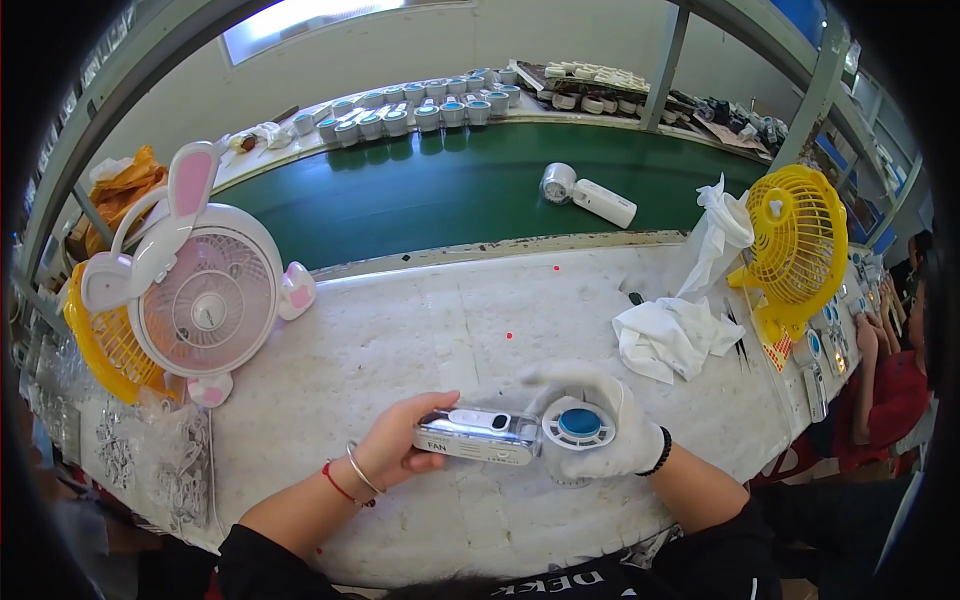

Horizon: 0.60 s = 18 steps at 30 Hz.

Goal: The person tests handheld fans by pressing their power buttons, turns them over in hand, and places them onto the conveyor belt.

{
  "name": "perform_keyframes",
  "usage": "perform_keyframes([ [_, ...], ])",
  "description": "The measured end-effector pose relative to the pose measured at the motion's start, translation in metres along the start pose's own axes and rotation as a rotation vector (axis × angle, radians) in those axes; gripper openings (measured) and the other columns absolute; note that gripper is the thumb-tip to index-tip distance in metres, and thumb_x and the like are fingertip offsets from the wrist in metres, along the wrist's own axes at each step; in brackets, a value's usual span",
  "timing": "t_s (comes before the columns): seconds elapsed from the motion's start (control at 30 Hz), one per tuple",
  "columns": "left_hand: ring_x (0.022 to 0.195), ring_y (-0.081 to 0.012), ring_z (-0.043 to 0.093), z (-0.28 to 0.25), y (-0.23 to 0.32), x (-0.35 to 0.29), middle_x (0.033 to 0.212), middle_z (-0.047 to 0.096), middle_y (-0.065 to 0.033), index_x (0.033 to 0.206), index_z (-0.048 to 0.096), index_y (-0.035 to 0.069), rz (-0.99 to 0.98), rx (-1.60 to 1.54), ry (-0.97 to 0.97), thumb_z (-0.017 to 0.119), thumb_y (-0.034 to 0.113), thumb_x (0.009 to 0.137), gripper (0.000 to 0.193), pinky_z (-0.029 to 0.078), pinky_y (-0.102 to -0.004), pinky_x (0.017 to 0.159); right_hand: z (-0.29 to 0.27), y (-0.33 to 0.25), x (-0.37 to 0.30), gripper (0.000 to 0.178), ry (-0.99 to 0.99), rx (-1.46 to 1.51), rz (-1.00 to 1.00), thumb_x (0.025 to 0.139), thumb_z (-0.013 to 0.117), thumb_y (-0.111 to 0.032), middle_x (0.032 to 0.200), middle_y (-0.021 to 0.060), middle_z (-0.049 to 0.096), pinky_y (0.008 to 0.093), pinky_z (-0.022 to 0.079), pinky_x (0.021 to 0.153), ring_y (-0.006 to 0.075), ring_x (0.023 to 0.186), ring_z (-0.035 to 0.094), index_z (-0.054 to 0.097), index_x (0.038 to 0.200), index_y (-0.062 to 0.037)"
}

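A small white handheld fan (pixel 480 421) is held level between my hands, low in the middle of the table. My bare left hand (pixel 405 438) closes round the outer end of its handle, which looks boxy and glossy, with clear plastic along it and a dark oval on top. My right hand (pixel 612 428), in a white glove, wraps the round fan head (pixel 580 424), which has a blue disc at its centre and pale ribs around it. The gloved palm hides part of the head. Where head and handle join is partly covered.
A bunny-eared fan (pixel 208 305) stands at left, a yellow fan (pixel 797 240) at right. Crumpled white cloth (pixel 672 338) lies right of centre. Another handheld fan (pixel 604 203) rests on the green conveyor (pixel 420 200); several fan heads (pixel 428 117) line its far side. A person in red (pixel 893 410) sits at right.
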<state>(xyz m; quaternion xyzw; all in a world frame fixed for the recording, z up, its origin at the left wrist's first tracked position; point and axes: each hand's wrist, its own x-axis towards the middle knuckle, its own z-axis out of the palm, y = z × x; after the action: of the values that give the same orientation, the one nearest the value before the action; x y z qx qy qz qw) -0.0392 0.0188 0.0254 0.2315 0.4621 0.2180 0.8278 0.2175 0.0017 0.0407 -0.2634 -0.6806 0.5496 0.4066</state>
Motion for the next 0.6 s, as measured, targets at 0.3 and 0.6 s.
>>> perform_keyframes([
  [0.3,0.052,-0.0096,0.051,0.015,0.003,-0.009,0.088,0.063,-0.012,0.104,0.054,0.003,0.422,0.57,0.012,0.041,0.037,0.093,0.038,0.037,-0.0209,0.043,-0.018,0.024,0.011,0.049,0.312,0.905,0.624,0.092,0.046,-0.041,0.098,0.0149,0.061,0.0323,0.055,0.069,0.0211,0.08,0.064,0.054,0.111,0.0034],
  [0.6,0.049,-0.0108,0.05,0.0,0.0,0.003,0.084,0.066,-0.0176,0.109,0.054,0.0,0.259,0.164,-0.107,0.028,0.042,0.094,0.052,0.037,-0.0223,0.043,-0.006,0.018,0.01,0.054,0.327,0.268,0.353,0.091,0.042,-0.043,0.109,0.0136,0.058,0.0365,0.057,0.062,0.0211,0.09,0.062,0.043,0.123,-0.0001],
])
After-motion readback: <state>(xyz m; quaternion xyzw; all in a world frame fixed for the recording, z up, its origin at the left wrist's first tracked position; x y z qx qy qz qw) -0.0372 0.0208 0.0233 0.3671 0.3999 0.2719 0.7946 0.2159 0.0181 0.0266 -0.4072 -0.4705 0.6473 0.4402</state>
